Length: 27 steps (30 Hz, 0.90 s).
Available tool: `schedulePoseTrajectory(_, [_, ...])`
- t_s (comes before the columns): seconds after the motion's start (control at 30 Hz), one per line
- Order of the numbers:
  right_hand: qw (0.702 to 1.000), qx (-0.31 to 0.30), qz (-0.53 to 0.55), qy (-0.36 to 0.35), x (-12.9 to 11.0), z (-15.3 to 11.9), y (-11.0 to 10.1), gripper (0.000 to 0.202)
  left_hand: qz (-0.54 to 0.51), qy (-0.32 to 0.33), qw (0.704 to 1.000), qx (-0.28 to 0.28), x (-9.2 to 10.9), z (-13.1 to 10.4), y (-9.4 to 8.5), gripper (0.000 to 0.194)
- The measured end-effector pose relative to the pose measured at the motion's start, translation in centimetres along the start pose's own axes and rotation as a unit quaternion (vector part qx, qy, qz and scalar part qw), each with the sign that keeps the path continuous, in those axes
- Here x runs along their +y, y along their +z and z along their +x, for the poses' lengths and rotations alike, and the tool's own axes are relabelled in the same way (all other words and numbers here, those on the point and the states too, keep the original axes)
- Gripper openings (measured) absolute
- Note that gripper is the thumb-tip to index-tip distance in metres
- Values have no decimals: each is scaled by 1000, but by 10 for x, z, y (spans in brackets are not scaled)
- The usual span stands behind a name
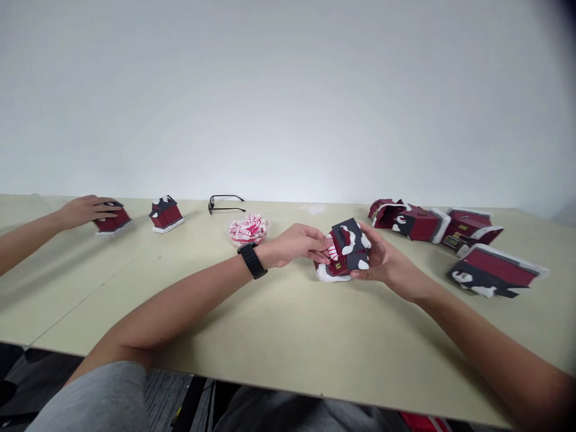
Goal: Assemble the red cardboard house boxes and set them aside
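- A grey sleeve (99, 402) lies at the near edge of the pale surface (270, 336).
- The left hand (299, 246), a black watch (252, 261) on its wrist, pinches a red-and-white striped piece (332, 249) at the model house (351, 240); whether the piece sits inside it, I cannot tell.
- The right hand (382, 261) curls around the model house's right side, gripping it, tilted, over the middle of the surface.
- To the right, a dark-roofed house (497, 269) lies on its side.
- Left of the hands, a clear bowl (234, 241) holds more striped pieces (247, 227).
- Farther right, more red houses (420, 223) lie together.
- At far left, another person's hand (85, 211) covers a house (112, 223).
- Beyond the bowl lie black glasses (211, 205).
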State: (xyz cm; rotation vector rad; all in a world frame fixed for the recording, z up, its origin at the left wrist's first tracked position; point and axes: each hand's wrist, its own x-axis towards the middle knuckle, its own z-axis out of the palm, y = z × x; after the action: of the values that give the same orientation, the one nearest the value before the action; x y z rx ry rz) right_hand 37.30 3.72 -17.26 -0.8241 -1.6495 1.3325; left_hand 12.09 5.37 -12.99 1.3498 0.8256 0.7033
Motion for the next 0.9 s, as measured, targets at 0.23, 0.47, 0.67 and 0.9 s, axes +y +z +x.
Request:
schedulePoseTrajectory(0.23, [999,-11,46,2,-3,1,1,93,-3,11,1000,14,2,0,2,37])
schedulePoseTrajectory(0.47, [996,-18,88,23,-7,-1,2,81,14,13,1000,24,14,-8,9,30])
schedulePoseTrajectory(0.67, [993,-16,110,30,-4,-1,-1,74,23,10,1000,13,17,-8,11,26])
schedulePoseTrajectory(0.9, [993,-25,109,24,-4,-2,-4,73,46,-9,999,4,17,-9,9,25])
